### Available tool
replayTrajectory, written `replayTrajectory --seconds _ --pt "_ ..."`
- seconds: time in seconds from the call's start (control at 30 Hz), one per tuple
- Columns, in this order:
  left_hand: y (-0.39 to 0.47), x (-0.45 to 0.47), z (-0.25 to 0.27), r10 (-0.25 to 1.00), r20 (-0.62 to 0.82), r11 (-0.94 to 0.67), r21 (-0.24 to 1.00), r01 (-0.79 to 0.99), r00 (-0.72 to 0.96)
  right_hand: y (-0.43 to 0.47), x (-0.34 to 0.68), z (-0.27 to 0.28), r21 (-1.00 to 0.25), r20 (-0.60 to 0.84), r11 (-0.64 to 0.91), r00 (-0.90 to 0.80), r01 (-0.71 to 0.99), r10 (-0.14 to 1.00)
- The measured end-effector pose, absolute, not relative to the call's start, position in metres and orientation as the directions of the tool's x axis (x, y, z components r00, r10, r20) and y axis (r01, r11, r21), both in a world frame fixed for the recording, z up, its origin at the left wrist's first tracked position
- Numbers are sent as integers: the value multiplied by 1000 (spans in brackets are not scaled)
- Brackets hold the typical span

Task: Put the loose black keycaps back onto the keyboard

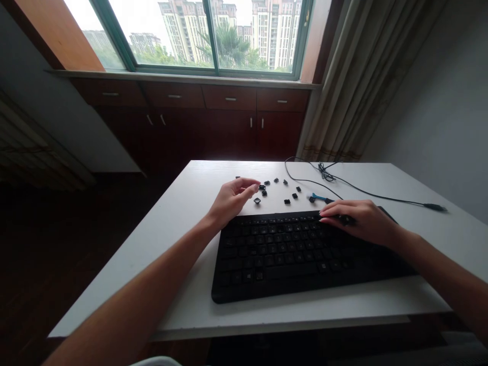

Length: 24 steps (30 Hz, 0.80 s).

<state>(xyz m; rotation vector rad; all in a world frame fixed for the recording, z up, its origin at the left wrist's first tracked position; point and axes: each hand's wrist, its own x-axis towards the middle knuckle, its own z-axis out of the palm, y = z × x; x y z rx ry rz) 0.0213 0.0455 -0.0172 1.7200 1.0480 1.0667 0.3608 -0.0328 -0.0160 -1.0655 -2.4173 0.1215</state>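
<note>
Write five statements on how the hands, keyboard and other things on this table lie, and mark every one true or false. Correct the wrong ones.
1. The black keyboard lies on the white table. True.
2. The left hand is pressing the space bar. False: it is beyond the keyboard's far edge, with its fingertips by the small black pieces.
3. Several of the small black pieces lie on the table beyond the keyboard. True.
4. The right hand is at the keyboard's near edge. False: it is at the far edge, toward the right.
5. The cable on the table is bright red. False: it is black.
</note>
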Motion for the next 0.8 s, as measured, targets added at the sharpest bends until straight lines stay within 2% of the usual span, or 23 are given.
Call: replayTrajectory --seconds 0.23,0.37,0.8 --pt "48 20 -20 930 223 -286 937 198 292 -32 359 -13 -349 394 663 -539 662 745" --pt "49 19 -21 933 206 -270 943 196 295 -29 358 -13 -376 343 676 -583 634 737" --pt "51 18 -22 945 164 -231 948 221 285 -27 362 -8 -317 268 724 -675 612 688"
